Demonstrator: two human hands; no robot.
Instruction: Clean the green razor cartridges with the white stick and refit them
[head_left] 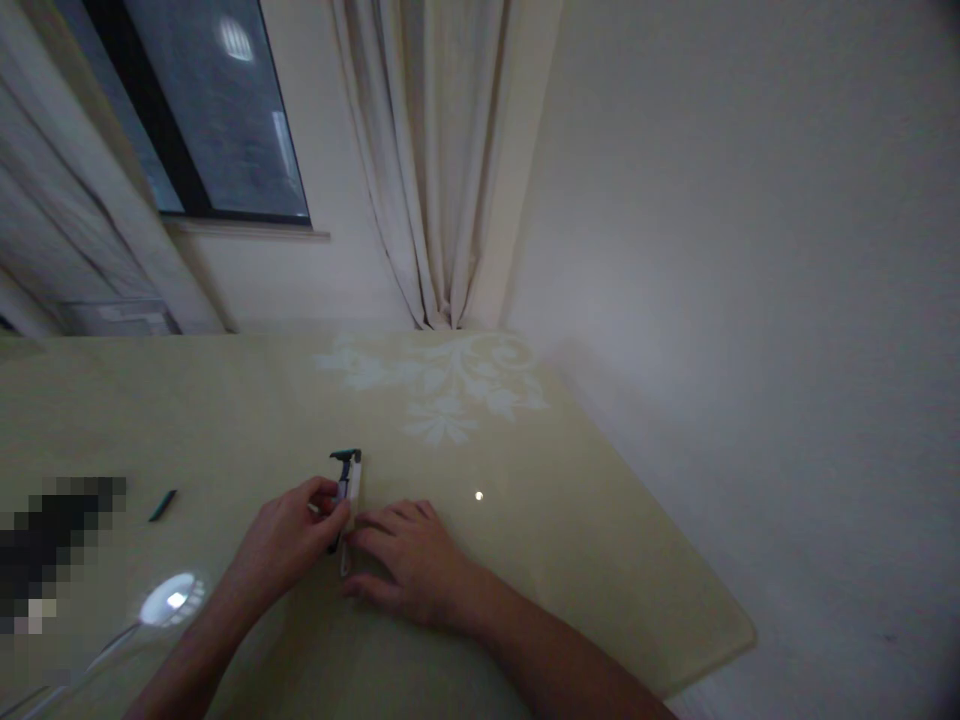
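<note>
A slim black-and-white device (355, 474) lies lengthwise on the table, with a dark crosspiece at its far end and a pale, narrow near end. Its exact kind is not clear. My left hand (289, 535) pinches its middle from the left between thumb and fingers. From the right, my right hand (412, 565) rests low over the table, fingers spread. Its fingertips reach the device's right side and near end, with the thumb apart from the fingers. Parts of the device are hidden behind the fingers.
A small dark strip (163, 505) lies on the glossy pale table (600, 560), left of my hands. Farther left is a pixelated dark shape (60, 545). A white cable (101, 655) runs at lower left. Curtains (442, 200), a window and a wall stand behind.
</note>
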